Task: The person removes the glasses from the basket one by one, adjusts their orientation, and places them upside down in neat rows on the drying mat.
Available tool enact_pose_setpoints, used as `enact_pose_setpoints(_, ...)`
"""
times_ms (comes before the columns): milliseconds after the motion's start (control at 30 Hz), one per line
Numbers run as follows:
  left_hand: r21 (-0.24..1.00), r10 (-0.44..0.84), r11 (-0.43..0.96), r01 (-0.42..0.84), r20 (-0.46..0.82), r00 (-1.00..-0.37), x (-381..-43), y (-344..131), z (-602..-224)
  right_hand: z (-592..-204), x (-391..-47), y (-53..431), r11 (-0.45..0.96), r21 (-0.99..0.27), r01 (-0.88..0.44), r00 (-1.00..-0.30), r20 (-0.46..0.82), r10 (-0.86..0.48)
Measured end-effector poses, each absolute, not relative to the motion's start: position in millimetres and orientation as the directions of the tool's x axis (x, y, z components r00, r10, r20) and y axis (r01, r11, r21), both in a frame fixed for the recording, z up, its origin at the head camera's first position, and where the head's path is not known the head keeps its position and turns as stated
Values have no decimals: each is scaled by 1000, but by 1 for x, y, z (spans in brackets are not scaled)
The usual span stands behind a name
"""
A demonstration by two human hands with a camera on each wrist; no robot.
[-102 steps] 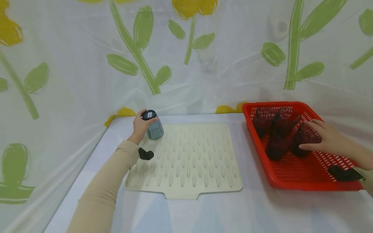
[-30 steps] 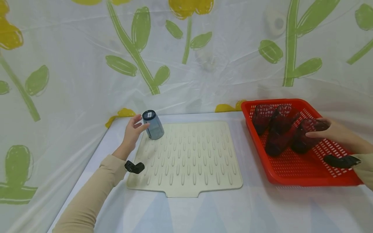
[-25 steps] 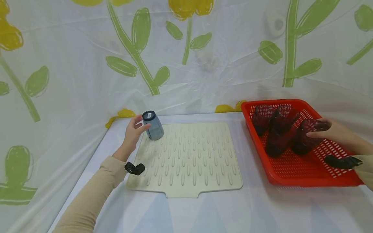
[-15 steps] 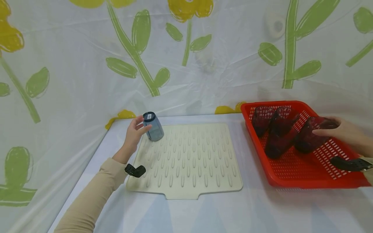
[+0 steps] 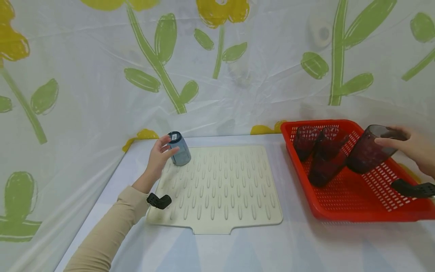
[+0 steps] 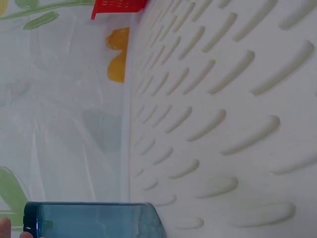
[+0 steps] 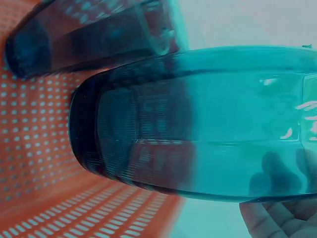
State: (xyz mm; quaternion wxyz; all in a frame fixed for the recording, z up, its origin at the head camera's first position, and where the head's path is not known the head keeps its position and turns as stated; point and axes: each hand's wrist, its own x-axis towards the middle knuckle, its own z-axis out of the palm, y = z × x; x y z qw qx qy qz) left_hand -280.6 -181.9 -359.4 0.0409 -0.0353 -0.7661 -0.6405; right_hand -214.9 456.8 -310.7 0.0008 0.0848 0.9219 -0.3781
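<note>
My right hand grips a dark translucent drinking glass near its rim, thumb on the near side. This glass tilts above the red basket, base down toward the left; in the right wrist view it looks teal and fills the middle. A blue glass stands upside down on the far left corner of a cream ridged drying mat, a label on its base. My left hand is beside it, fingers loosely bent, thumb in front of the glass; whether they touch cannot be told.
Other dark glasses lean together in the left part of the basket. A flower-printed white sheet hangs behind the table. The basket stands right of the mat, with a strip of white table between them.
The right hand has taken hold of the glass and raised it up and rightward out of the group. The left hand released the blue glass's base, drew back, then moved slightly toward it again.
</note>
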Motion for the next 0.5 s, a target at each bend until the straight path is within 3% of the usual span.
enact_pose_setpoints(233,981,7,167,97,97,-995,-279,-177,-361,-291,-206,435,687,-721,87,-987,30,157)
enact_pose_setpoints(500,982,-4,150,112,114,-993,-278,-175,-356,-270,-213,435,700,-704,119,-976,45,211)
